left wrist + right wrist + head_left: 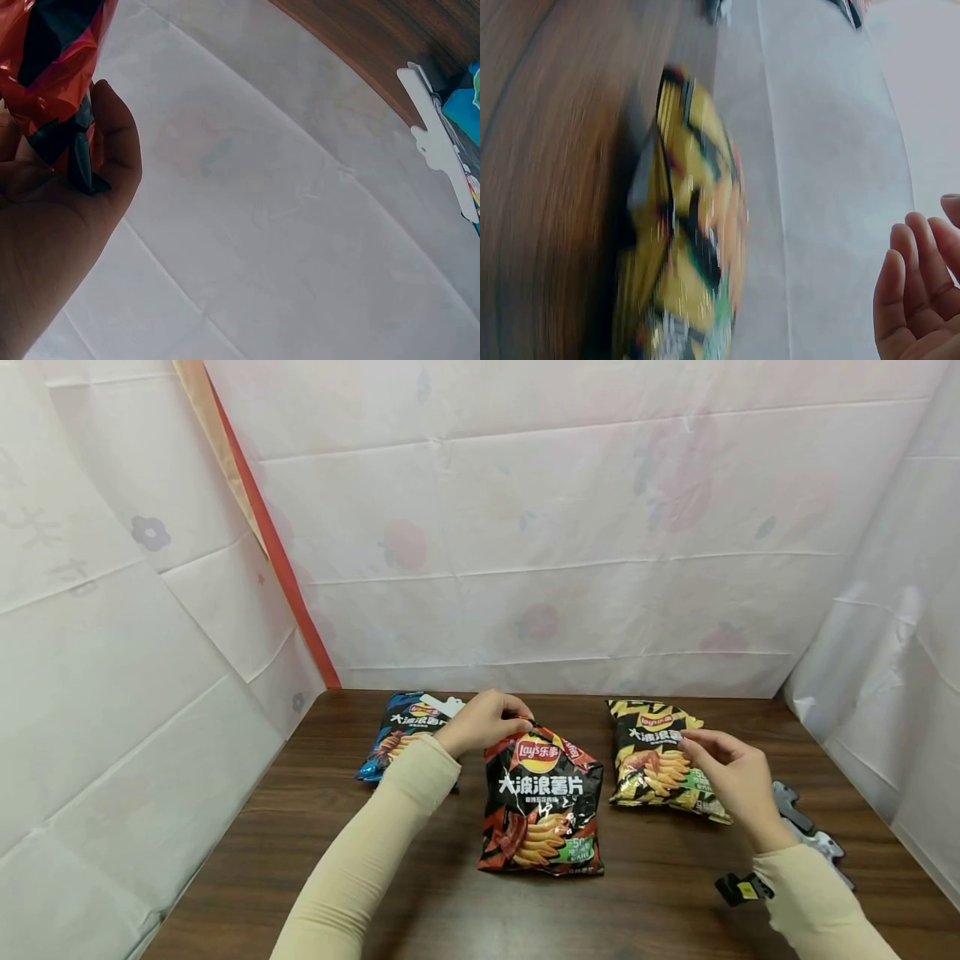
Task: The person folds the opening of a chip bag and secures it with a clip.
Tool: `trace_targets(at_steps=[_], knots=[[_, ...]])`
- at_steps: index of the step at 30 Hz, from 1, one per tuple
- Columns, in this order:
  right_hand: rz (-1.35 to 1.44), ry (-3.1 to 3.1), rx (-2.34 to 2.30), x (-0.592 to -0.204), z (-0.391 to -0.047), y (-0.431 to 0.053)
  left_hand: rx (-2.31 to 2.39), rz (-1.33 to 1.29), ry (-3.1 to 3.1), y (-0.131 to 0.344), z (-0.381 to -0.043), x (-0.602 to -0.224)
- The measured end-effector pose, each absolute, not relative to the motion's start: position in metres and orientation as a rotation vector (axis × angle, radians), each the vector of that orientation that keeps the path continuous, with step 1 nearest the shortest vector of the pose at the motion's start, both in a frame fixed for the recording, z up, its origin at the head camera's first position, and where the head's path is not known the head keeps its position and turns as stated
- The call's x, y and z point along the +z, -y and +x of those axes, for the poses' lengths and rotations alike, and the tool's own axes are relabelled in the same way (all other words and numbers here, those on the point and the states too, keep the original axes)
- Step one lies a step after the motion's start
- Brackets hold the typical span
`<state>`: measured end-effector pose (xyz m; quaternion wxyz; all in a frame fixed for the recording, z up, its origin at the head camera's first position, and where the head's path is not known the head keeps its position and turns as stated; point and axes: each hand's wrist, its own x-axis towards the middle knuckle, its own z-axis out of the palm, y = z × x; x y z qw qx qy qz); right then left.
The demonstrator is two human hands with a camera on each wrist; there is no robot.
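Observation:
My left hand (491,720) grips the upper left corner of a red and black bag of Lay's potato chips (542,802). The bag stands upright near the middle of the table, its front facing me. In the left wrist view, the foil bunches between the fingers and thumb. My right hand (731,777) is beside a yellow and black chip bag (654,760), fingers loosely bent. In the right wrist view that hand (922,292) holds nothing and is apart from the blurred yellow bag (694,232).
A blue chip bag (397,735) lies at the back left, with a white clip (442,704) on its top edge. Grey and white clips (813,835) lie right of my right wrist. A black object with a yellow label (742,889) is near that sleeve. White sheets surround the brown table (480,918).

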<state>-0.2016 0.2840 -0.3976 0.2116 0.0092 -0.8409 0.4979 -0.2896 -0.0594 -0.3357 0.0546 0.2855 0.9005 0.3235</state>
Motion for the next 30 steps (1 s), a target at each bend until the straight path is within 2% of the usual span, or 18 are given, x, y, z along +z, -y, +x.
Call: trace_targets(at_steps=[8,14,30], knots=[[0.009,2.287,1.160,-0.393,-0.188,-0.328,0.982,0.859,-2.722,0.059,-0.290,-0.336],[-0.064,2.517,1.042,-0.397,-0.179,-0.366,0.982,0.858,-2.713,0.058,-0.290,-0.336],[-0.155,3.003,0.677,-0.426,-0.189,-0.423,0.996,0.877,-2.695,0.059,-0.290,-0.335]])
